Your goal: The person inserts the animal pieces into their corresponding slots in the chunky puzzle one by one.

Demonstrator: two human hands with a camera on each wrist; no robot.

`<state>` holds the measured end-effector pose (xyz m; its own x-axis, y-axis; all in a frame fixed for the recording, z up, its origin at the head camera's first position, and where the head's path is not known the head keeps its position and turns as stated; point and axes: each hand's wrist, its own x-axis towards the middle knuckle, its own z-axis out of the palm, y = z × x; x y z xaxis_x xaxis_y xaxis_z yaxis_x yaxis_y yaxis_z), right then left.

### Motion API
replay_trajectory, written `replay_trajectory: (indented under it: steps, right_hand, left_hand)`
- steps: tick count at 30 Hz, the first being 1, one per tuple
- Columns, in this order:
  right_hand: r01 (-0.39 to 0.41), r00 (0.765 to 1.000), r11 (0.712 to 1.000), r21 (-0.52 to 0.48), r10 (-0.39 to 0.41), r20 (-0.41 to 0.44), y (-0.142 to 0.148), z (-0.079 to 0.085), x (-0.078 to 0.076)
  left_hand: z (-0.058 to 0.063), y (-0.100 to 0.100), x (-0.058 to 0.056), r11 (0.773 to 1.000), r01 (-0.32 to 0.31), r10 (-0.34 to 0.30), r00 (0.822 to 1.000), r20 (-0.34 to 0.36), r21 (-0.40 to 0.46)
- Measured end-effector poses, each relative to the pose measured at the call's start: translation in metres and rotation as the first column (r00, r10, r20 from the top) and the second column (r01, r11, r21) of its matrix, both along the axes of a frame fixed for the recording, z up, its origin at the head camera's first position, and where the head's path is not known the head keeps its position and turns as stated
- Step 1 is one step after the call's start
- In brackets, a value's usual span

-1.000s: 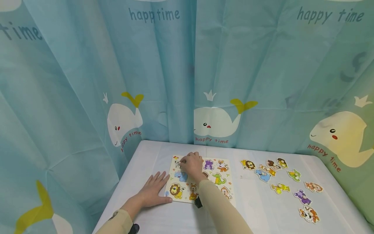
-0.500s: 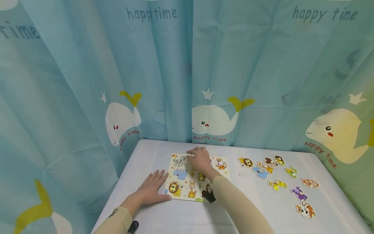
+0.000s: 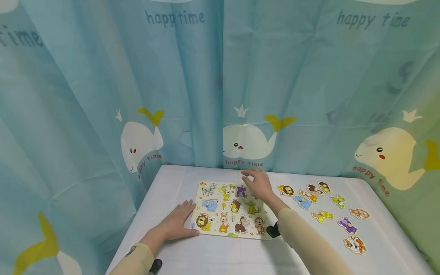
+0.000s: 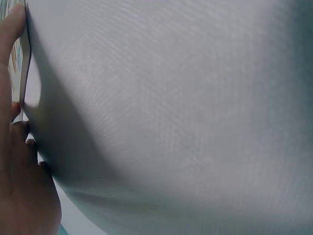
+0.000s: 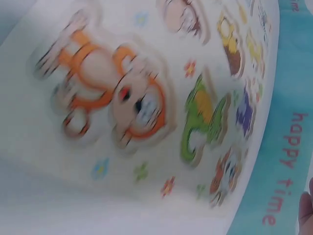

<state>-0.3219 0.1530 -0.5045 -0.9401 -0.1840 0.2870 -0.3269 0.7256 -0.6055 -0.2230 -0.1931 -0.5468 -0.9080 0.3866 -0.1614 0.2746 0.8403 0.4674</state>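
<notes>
Head view, board: the animal picture board (image 3: 216, 225) lies flat left of the middle of the desk (image 3: 237, 259), its far side close to the desk's far edge; zebra, giraffe, hippo, elephant, hedgehog, crocodile, lion, kangaroo, horse and monkey show on it in three rows.
Head view, left hand: the left hand (image 3: 178, 221) lies palm down beside the board's left edge, its grip spread with straight fingers, the thumb tip at the board's near left corner.
Head view, right hand: the right hand (image 3: 258, 184) is over the board's far right corner, its grip loosely bent with thumb and finger parted, nothing seen in it.
Head view, loose pieces: toward the desk's far right corner and right edge lie a lion piece (image 3: 285, 190), an elephant piece (image 3: 302, 202), a crocodile piece (image 3: 338, 201), a giraffe piece (image 3: 322, 216), a hippo piece (image 3: 347, 225), a monkey piece (image 3: 359, 213) and others.
Head view, backdrop: a blue curtain (image 3: 192, 76) with whales hangs behind the desk's far edge.
Left wrist view, board edge: the thumb tip touches a strip of board; pale cloth fills the rest.
Right wrist view, pictures: monkey and crocodile lie nearest, blurred; fingertips show at the right.
</notes>
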Motion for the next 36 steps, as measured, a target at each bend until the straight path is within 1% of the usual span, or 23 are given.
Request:
replay_trajectory:
  steps: [6,11,17,23,26,32,36]
  right_hand:
    - [0.020,1.000,1.000,-0.008,-0.020,0.003,0.023,0.000,0.009]
    - [0.059,0.998,0.998,0.008,-0.059,-0.002,0.048,-0.001,0.016]
    - [0.112,0.993,0.993,0.038,-0.110,-0.039,0.089,0.002,0.025]
    - [0.181,0.983,0.981,0.062,-0.180,-0.033,0.125,0.008,0.037]
    - [0.190,0.982,0.979,0.072,-0.188,-0.035,0.138,0.008,0.042]
    - [0.179,0.983,0.980,0.081,-0.176,-0.048,0.163,0.007,0.050]
    - [0.190,0.982,0.976,0.105,-0.189,-0.017,0.185,0.004,0.056]
  left_hand:
    - [-0.006,-0.003,0.000,1.000,-0.012,0.012,1.000,-0.008,-0.015]
    - [-0.011,-0.003,-0.001,1.000,-0.006,0.006,1.000,-0.013,-0.008]
    - [-0.010,-0.003,-0.001,1.000,0.005,-0.005,1.000,-0.028,-0.007]
    - [-0.005,0.000,0.000,1.000,0.002,-0.002,1.000,-0.026,-0.002]
    - [-0.005,0.000,0.001,1.000,0.005,-0.005,1.000,-0.025,-0.001]
    - [-0.007,0.000,0.001,1.000,0.021,-0.021,0.999,-0.048,-0.001]
    - [-0.008,-0.001,-0.001,1.000,0.028,-0.028,0.999,-0.043,-0.002]
